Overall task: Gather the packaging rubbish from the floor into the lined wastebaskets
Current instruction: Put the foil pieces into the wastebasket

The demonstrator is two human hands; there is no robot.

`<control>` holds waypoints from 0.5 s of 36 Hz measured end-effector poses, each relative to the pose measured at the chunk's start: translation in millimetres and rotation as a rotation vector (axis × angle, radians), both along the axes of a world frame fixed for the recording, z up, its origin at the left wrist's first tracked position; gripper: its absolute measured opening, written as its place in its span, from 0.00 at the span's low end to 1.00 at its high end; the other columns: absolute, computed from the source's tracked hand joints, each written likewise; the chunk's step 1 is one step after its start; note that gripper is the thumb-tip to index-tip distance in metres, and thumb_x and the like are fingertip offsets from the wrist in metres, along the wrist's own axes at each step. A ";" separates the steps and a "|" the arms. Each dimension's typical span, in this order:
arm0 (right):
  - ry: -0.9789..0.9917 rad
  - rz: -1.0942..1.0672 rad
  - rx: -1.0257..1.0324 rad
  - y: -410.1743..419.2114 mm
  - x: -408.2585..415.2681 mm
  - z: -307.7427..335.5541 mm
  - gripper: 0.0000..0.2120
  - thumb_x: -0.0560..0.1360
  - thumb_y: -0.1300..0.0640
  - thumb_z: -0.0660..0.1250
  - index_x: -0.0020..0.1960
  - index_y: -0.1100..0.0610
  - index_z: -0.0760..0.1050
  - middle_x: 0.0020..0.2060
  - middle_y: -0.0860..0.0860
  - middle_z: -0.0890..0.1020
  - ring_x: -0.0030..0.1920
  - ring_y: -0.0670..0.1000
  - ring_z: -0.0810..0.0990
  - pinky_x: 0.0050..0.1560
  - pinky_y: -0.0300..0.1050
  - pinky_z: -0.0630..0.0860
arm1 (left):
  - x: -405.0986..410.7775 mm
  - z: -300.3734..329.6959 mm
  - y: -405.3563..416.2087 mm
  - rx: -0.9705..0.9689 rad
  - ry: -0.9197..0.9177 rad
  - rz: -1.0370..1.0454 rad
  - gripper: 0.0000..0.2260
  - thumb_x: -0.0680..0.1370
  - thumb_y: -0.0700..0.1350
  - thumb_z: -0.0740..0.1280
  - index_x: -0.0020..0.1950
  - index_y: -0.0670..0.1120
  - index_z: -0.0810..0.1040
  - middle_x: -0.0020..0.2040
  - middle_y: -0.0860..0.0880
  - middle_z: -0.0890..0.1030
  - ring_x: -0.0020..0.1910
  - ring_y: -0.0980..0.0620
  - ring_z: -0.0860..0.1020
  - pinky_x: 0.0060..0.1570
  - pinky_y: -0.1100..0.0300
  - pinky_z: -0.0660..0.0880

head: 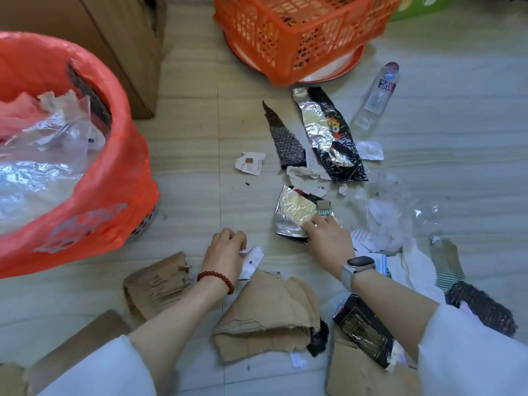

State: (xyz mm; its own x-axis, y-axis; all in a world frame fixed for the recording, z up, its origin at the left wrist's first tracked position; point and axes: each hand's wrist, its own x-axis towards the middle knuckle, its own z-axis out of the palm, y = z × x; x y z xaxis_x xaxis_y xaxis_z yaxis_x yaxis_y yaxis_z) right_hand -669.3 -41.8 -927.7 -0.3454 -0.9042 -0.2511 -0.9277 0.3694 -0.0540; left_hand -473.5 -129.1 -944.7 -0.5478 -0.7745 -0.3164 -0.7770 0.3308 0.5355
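Risk first: right hand (325, 232) reaching onto the crumpled silver foil wrapper (294, 214), fingers bent and pinching its near edge, so thin foil likely to tear or slide out on lifting, leaving scraps behind. Left hand (228, 250) curled over a small white paper scrap (253, 257), apparently pinching it, though fingertips hidden from this angle. Both hands loaded with light pieces, so easy to drop some on the way across. All places below given from the lined wastebasket (114, 178), red bag over its rim, at the left side. Foil wrapper to the right of it, well apart; paper scrap nearer, to its lower right. Further right and beyond: long black-and-silver wrapper (333, 132), black mesh strip (281, 132), small white card (250, 164), clear plastic bottle (377, 92), crumpled clear film (397, 212). Bottle round, so apt to roll away if knocked. Below the wastebasket, close to the arms: torn brown cardboard (271, 307) and folded corrugated piece (155, 284); stiff and broad, possibly catching the bag edge and pulling the liner down. Contents of the wastebasket: clear plastic film and some pale wrappers, already quite full, so overflow possible. Orange lattice crate (300, 32) far right of the wastebasket at the top; inside not readable.
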 end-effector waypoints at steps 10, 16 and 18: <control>0.055 0.116 0.156 26.3 17.9 4.3 0.17 0.52 0.63 0.78 0.38 0.57 0.76 0.37 0.54 0.78 0.37 0.57 0.79 0.19 0.40 0.60 | 18.9 32.9 -11.7 0.059 0.201 0.160 0.12 0.68 0.27 0.60 0.36 0.44 0.73 0.37 0.47 0.72 0.37 0.48 0.68 0.33 0.72 0.63; -0.018 -0.007 0.044 8.5 12.4 22.7 0.08 0.76 0.63 0.57 0.54 0.60 0.71 0.49 0.58 0.78 0.49 0.60 0.77 0.36 0.46 0.64 | 19.4 83.0 -26.4 -0.127 0.399 0.157 0.19 0.64 0.24 0.58 0.32 0.49 0.70 0.34 0.57 0.68 0.35 0.55 0.68 0.36 0.73 0.65; -0.122 -0.103 -0.117 -4.0 14.4 41.3 0.05 0.77 0.62 0.56 0.48 0.60 0.70 0.41 0.60 0.79 0.39 0.61 0.76 0.32 0.46 0.62 | 17.0 108.0 -33.3 -0.223 0.465 0.152 0.14 0.63 0.23 0.60 0.35 0.42 0.74 0.35 0.58 0.68 0.35 0.61 0.68 0.38 0.74 0.65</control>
